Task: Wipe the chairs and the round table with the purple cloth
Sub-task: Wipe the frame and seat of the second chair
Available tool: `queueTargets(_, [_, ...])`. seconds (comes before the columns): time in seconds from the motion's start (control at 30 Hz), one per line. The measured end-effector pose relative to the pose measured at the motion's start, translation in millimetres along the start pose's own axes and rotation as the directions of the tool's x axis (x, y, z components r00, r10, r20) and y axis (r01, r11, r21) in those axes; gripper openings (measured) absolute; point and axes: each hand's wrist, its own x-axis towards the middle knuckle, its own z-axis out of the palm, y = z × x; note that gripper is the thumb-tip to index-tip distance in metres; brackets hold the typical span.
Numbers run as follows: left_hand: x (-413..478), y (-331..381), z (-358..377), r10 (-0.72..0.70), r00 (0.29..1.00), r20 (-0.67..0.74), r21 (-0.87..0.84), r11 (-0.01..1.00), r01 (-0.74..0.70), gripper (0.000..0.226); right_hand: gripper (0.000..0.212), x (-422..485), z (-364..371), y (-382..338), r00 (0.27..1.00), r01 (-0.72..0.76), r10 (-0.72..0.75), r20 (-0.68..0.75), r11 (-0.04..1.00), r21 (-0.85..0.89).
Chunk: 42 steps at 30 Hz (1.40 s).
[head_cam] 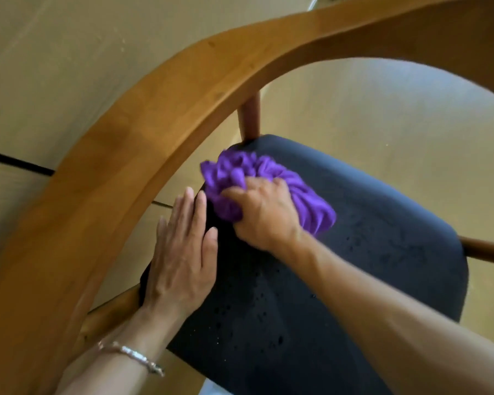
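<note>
Seen from my remote feed, 1 chair: the curved wooden back rail (154, 132) sweeps across the left. Left hand (180, 252) lies flat, fingers straight, on the left edge of the black chair seat (368, 252), with a bracelet (131, 356) on its wrist. Right hand (263, 215) clenches the bunched purple cloth (308, 203) against the seat, near the back post (250, 115).

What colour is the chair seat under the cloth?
Black, maybe very dark navy, with small darker speckles. The seat shows best in the head view, the only one.
</note>
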Motion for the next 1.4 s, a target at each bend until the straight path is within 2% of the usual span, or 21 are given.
queueTargets(0.07, [-10.5, -5.1, 0.4, -0.027, 1.0, -0.012, 0.022, 0.999, 0.027, 0.058, 0.052, -14.5, -3.3, -11.3, 0.989, 0.121, -0.126, 0.074, 0.99, 0.073])
queueTargets(0.13, [-19.0, -10.1, -1.1, -0.033, 0.999, -0.013, 0.082, 0.996, 0.034, 0.059, 0.05, -3.9, -23.8, -4.1, 0.978, 0.129, -0.148, 0.145, 0.983, 0.133])
queueTargets(0.17, [-21.5, -11.7, -2.6, -0.046, 0.999, -0.015, 0.103, 0.994, 0.047, 0.059, 0.048, 5.2, -35.5, 2.8, 0.979, 0.119, -0.139, 0.148, 0.983, 0.138])
queueTargets(0.3, [-21.4, -14.1, -4.6, -0.075, 0.995, -0.069, 0.12, 0.989, 0.083, 0.057, 0.053, 47.6, -53.8, 30.3, 0.999, 0.022, -0.017, -0.035, 0.988, 0.154])
queueTargets(0.43, [-27.8, -9.8, 3.4, -0.022, 0.994, -0.11, 0.162, 0.986, 0.04, 0.057, 0.061, 54.9, -13.1, 25.4, 0.997, -0.048, 0.05, 0.064, 0.998, -0.043])
queueTargets(0.57, [-42.3, -7.7, 10.4, 0.017, 0.992, -0.126, 0.194, 0.981, 0.008, 0.057, 0.059, 47.5, -10.3, 12.6, 0.995, -0.082, 0.084, 0.062, 0.996, -0.038])
queueTargets(0.67, [-55.0, -12.8, 15.9, -0.003, 0.99, -0.143, 0.177, 0.984, 0.028, 0.058, 0.06, 14.2, 2.3, -21.9, 0.994, -0.019, 0.028, 0.104, 0.996, -0.085])
queueTargets(0.77, [-73.5, -17.9, 21.5, -0.006, 0.989, -0.149, 0.158, 0.987, 0.03, 0.058, 0.056, -36.1, 24.8, -58.0, 0.982, 0.114, -0.097, 0.162, 0.988, -0.102])
queueTargets(0.83, [-89.0, -23.2, 22.5, -0.021, 0.989, -0.149, 0.141, 0.989, 0.042, 0.058, 0.052, -56.6, 31.6, -67.2, 0.969, 0.204, -0.188, 0.161, 0.975, -0.091])
queueTargets(0.9, [-106.9, -28.2, 21.5, -0.016, 0.988, -0.152, 0.14, 0.989, 0.038, 0.058, 0.051, -60.8, 25.7, -63.1, 0.959, 0.233, -0.22, 0.177, 0.971, -0.055])
queueTargets(1.0, [-130.7, -34.1, 19.2, -0.04, 0.988, -0.148, 0.114, 0.992, 0.058, 0.058, 0.054, -49.2, -3.5, -47.3, 0.965, 0.15, -0.16, 0.207, 0.987, 0.06])
queueTargets(1.1, [-137.6, -33.2, 20.8, -0.065, 0.986, -0.151, 0.086, 0.993, 0.079, 0.058, 0.056, -32.0, -41.5, -21.4, 0.999, 0.035, -0.039, 0.034, 0.992, 0.122])
queueTargets(1.23, [-138.0, -30.0, 32.9, -0.117, 0.979, -0.165, 0.023, 0.992, 0.122, 0.056, 0.059, 1.7, -63.9, 12.4, 0.995, -0.088, 0.091, -0.039, 0.995, 0.055])
queueTargets(1.33, [-138.3, -35.9, 48.6, -0.151, 0.966, -0.208, 0.036, 0.986, 0.162, 0.057, 0.06, 28.5, -37.6, 16.4, 0.985, -0.169, 0.17, -0.007, 0.985, 0.029])
queueTargets(1.4, [-138.5, -41.8, 58.0, -0.204, 0.955, -0.213, 0.01, 0.977, 0.211, 0.058, 0.06, 29.9, -10.7, 5.9, 0.989, -0.144, 0.145, 0.007, 0.985, -0.097])
